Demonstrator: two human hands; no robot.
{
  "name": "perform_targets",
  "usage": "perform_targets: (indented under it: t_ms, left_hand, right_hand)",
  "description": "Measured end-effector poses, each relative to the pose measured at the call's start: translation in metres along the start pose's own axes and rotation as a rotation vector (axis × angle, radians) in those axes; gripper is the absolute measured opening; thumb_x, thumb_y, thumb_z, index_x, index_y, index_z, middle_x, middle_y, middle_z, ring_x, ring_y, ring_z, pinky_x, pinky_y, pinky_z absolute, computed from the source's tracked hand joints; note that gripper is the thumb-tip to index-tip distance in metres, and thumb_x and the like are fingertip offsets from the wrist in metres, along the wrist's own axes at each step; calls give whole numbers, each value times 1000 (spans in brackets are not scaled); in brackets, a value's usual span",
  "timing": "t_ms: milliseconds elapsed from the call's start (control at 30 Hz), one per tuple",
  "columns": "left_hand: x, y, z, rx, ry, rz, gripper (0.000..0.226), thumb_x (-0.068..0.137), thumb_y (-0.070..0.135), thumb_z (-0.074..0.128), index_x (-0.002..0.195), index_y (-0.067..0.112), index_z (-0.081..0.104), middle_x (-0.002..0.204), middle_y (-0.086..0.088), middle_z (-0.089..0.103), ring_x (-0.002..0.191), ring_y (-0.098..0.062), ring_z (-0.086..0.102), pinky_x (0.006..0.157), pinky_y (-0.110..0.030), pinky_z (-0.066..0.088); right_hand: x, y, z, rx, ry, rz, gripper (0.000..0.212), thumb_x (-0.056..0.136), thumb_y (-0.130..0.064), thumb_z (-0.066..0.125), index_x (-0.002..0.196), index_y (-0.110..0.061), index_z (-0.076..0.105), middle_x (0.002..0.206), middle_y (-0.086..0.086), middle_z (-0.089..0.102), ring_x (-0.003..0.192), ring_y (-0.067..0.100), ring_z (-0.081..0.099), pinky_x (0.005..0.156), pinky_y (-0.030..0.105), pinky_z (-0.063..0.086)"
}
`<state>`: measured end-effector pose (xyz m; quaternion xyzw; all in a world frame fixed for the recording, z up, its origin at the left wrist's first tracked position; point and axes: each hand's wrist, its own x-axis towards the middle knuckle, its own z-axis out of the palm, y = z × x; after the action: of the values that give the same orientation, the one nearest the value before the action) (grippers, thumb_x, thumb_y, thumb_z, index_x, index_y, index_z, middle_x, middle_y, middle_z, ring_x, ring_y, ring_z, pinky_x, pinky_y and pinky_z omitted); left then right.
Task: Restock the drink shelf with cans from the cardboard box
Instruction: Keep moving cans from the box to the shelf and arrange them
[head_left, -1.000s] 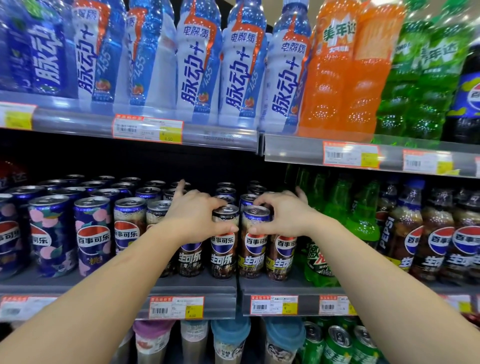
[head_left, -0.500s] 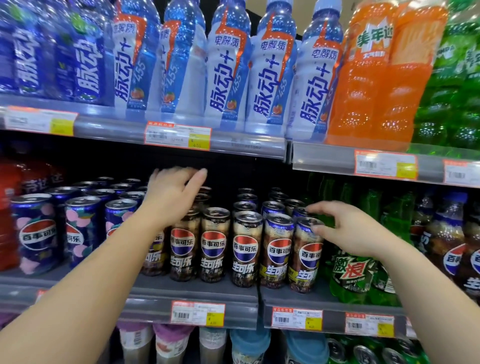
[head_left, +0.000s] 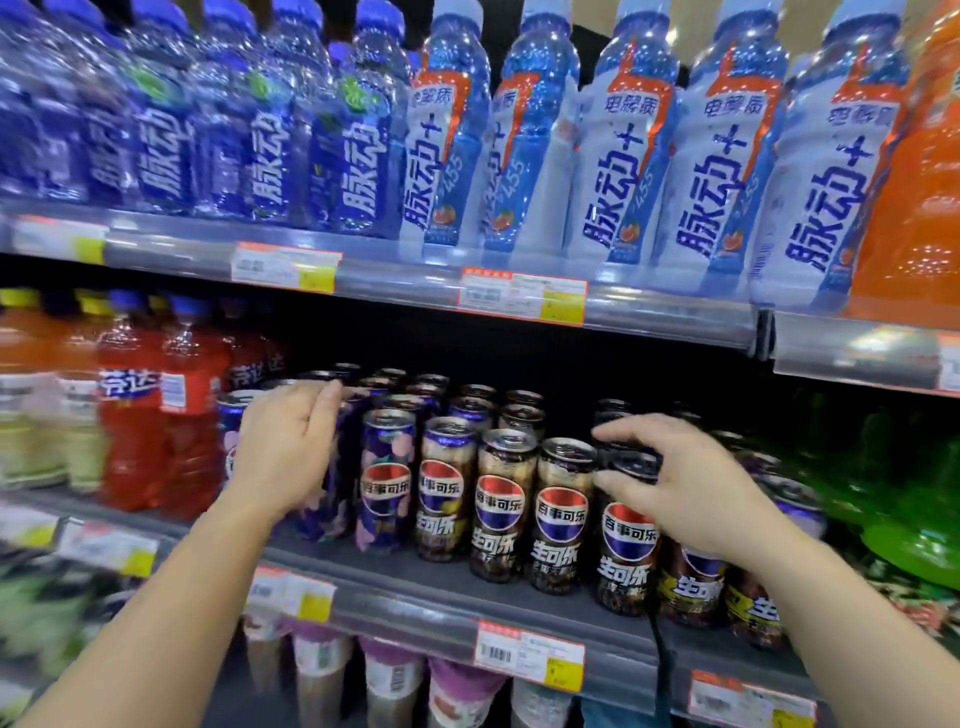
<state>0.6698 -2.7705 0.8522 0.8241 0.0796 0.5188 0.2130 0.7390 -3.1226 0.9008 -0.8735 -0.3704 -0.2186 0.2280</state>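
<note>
From the head camera I see my left hand (head_left: 283, 449) loose by the purple cans (head_left: 385, 480) and my right hand (head_left: 691, 486) pinching a brown can (head_left: 626, 525), which could tip its neighbours if I bump them.

My left hand (head_left: 283, 449) covers most of the purple cans (head_left: 387, 483) just behind it, so I cannot tell if it touches one. My right hand (head_left: 691, 488) hides the top of the dark can (head_left: 626, 545) under its fingers, and I cannot tell if they grip the rim. The cans right of that dark can are half hidden by my wrist. Far right of the dark can, the green bottles (head_left: 904, 499) are a blur. Far left of it, the red bottles (head_left: 156, 410) are smeared too. Above, the blue bottles (head_left: 171, 119) lose their caps at the top edge. The price tags (head_left: 522, 296) are too fuzzy to read.
</note>
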Motion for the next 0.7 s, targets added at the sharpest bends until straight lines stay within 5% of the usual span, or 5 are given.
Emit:
perform_targets:
  t_ms: [100, 200, 267, 367, 700]
  left_hand:
    - [1, -18, -15, 14, -18, 3, 60, 88, 55, 32, 88, 10, 71, 81, -5, 73, 85, -28, 67, 79, -44, 51]
    - [0, -21, -16, 182, -118, 93, 63, 73, 71, 45, 103, 23, 72, 99, 1, 73, 99, -23, 66, 93, -47, 45]
    - [-5, -17, -9, 264, -264, 167, 77, 61, 81, 48, 120, 34, 63, 115, 8, 66, 117, -21, 54, 110, -55, 23]
    - [-7, -16, 6, 337, -382, 304, 93, 50, 83, 53, 134, 44, 47, 122, 8, 60, 125, -24, 47, 113, -62, -1]
    - [-1, -20, 12, 369, -321, 469, 91, 44, 67, 80, 127, 40, 54, 113, 8, 65, 117, -26, 53, 110, -58, -9]
  right_hand:
    - [18, -25, 26, 42, -11, -18, 42, 83, -40, 70, 123, -33, 59, 120, -14, 58, 121, 7, 46, 101, 22, 33]
    - [39, -51, 48, -10, -32, -24, 53, 82, -50, 67, 130, -33, 55, 126, -10, 59, 125, 15, 46, 108, 35, 34]
    - [57, -69, 59, -134, -99, 1, 63, 81, -60, 62, 136, -36, 47, 133, -6, 57, 129, 19, 44, 113, 39, 26]
    - [82, -85, 73, -302, -257, 58, 76, 77, -71, 56, 143, -41, 35, 145, -2, 48, 139, 25, 33, 118, 50, 5]
    - [95, -89, 76, -234, -312, 100, 51, 79, -69, 56, 125, -47, 56, 137, -18, 54, 136, 15, 39, 114, 57, -12]
